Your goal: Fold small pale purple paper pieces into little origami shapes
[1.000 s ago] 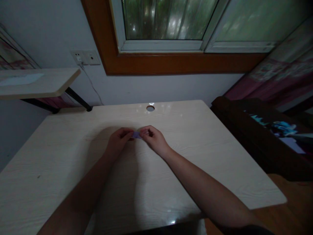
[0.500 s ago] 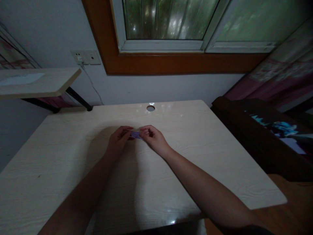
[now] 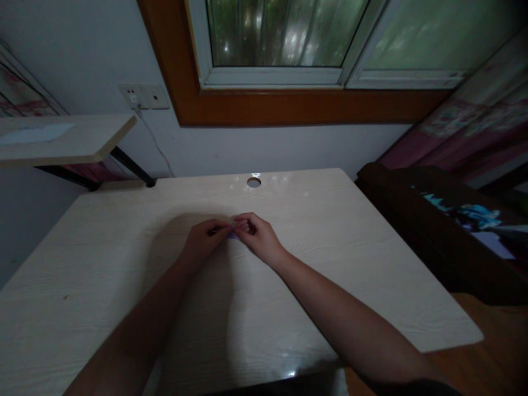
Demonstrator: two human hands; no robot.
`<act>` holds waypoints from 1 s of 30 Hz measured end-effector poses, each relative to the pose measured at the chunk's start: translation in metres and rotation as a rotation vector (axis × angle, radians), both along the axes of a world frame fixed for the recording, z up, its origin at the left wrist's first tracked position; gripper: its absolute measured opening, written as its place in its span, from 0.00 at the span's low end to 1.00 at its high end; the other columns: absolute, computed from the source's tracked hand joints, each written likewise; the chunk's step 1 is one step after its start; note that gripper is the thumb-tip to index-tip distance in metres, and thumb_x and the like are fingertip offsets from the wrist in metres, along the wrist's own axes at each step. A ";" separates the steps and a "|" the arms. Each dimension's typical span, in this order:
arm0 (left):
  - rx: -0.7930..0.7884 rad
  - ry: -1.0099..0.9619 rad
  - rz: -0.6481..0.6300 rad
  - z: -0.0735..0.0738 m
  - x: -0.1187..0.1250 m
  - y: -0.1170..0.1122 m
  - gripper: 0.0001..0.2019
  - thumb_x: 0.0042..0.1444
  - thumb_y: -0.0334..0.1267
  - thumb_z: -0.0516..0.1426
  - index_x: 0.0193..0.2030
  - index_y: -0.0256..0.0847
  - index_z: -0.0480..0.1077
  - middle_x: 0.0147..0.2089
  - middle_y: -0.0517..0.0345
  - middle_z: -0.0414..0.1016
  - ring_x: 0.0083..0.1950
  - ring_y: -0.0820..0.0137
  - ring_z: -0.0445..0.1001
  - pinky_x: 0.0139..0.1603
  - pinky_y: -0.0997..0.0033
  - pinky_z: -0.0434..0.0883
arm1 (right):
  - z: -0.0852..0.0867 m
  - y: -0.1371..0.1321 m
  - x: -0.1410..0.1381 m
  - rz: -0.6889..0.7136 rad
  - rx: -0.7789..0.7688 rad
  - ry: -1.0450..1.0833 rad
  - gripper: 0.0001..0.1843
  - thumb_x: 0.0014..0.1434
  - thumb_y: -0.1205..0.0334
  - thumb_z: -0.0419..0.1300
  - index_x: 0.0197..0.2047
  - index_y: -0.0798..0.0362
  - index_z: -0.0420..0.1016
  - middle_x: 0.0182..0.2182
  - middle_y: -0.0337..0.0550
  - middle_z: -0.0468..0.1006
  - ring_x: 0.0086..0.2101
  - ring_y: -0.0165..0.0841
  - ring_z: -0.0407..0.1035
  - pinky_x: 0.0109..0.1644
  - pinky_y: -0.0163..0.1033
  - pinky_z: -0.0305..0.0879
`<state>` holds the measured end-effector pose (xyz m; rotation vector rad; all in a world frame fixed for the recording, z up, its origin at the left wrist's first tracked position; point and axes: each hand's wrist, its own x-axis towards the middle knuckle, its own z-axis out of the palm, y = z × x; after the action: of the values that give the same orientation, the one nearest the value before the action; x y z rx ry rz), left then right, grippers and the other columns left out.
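Note:
Between my fingertips, over the middle of the pale wood-grain table (image 3: 305, 297), is a small purple piece (image 3: 233, 235), thin and flat like paper. Most of it is covered by my fingers, so its full shape is hidden. My left hand (image 3: 205, 236) pinches it from the left with thumb and forefinger. From the right, my right hand (image 3: 258, 235) pinches it as well, its other fingers curled. The fingertips of both hands nearly touch each other.
A round cable hole (image 3: 254, 182) lies near the table's back edge. On the left a raised shelf (image 3: 94, 140) stands on black legs. A wall socket (image 3: 144, 97) holds a plug with a white cable. Right of the table is dark furniture (image 3: 396, 220) with assorted items on it.
My left fingertips have moved right, closer to my right hand's. Less of the purple piece shows now. My right hand has barely moved.

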<state>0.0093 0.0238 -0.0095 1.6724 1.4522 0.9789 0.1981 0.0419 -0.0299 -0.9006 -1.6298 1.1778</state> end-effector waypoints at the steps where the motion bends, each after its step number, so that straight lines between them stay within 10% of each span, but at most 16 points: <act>1: -0.014 -0.011 0.004 0.000 0.000 0.000 0.13 0.53 0.48 0.61 0.39 0.42 0.79 0.37 0.56 0.82 0.39 0.65 0.78 0.43 0.69 0.72 | 0.000 0.000 0.000 -0.005 0.000 0.002 0.15 0.57 0.59 0.63 0.48 0.49 0.72 0.34 0.39 0.76 0.34 0.30 0.71 0.39 0.36 0.67; 30: -0.201 -0.308 -0.060 0.006 -0.002 -0.002 0.12 0.50 0.46 0.63 0.32 0.39 0.76 0.31 0.54 0.81 0.33 0.66 0.79 0.38 0.67 0.77 | 0.001 0.008 -0.002 -0.082 -0.113 0.258 0.14 0.53 0.58 0.66 0.39 0.49 0.67 0.32 0.38 0.75 0.34 0.30 0.71 0.42 0.39 0.67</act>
<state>0.0071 0.0220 -0.0036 1.3472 1.2436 0.9740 0.1966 0.0502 -0.0289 -0.8393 -1.3189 1.2816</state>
